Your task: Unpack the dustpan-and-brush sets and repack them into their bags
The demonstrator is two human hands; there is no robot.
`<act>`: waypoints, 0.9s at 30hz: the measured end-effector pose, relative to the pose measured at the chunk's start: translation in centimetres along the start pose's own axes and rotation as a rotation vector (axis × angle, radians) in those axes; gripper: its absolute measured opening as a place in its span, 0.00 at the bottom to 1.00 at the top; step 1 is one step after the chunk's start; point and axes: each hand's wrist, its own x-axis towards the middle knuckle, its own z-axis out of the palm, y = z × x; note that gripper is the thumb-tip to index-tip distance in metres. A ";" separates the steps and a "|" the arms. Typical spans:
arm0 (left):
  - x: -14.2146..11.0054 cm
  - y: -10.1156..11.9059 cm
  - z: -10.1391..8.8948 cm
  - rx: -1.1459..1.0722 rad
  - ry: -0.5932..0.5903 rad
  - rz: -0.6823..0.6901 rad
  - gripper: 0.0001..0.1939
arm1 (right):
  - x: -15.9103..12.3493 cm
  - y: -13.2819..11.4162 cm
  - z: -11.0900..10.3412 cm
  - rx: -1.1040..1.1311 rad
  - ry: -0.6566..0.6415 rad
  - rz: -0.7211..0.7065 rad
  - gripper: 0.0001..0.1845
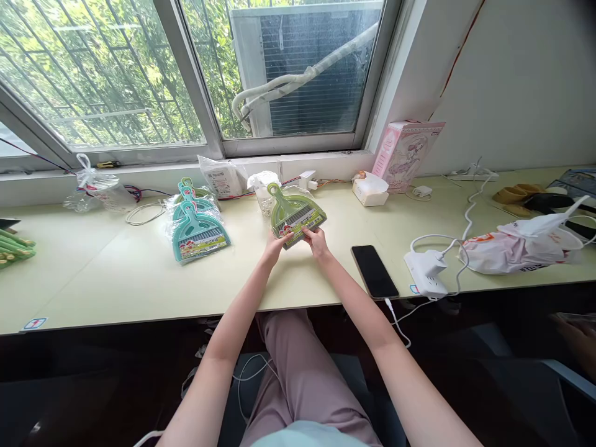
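Note:
A green mini dustpan-and-brush set (pixel 292 212) lies on the pale desk (pixel 116 279) ahead of me, handle pointing toward the window. My left hand (pixel 274 245) pinches its near left edge. My right hand (pixel 315 239) pinches its near right edge by the paper label. Both hands are closed on it. To the left lies a stack of teal dustpan sets (pixel 195 225) in clear wrapping, untouched.
A black phone (pixel 374 271) lies right of my hands, cabled. A white power adapter (pixel 427 271), a white plastic bag (pixel 516 248), a tissue box (pixel 369 189), a pink box (pixel 406 152) and a clear bag (pixel 100 189) stand around. Green sticks (pixel 13 247) lie far left.

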 end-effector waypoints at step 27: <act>-0.8 -1.7 0.9 0.021 -0.064 -0.251 0.30 | 0.3 1.3 0.0 0.075 0.189 -0.060 0.17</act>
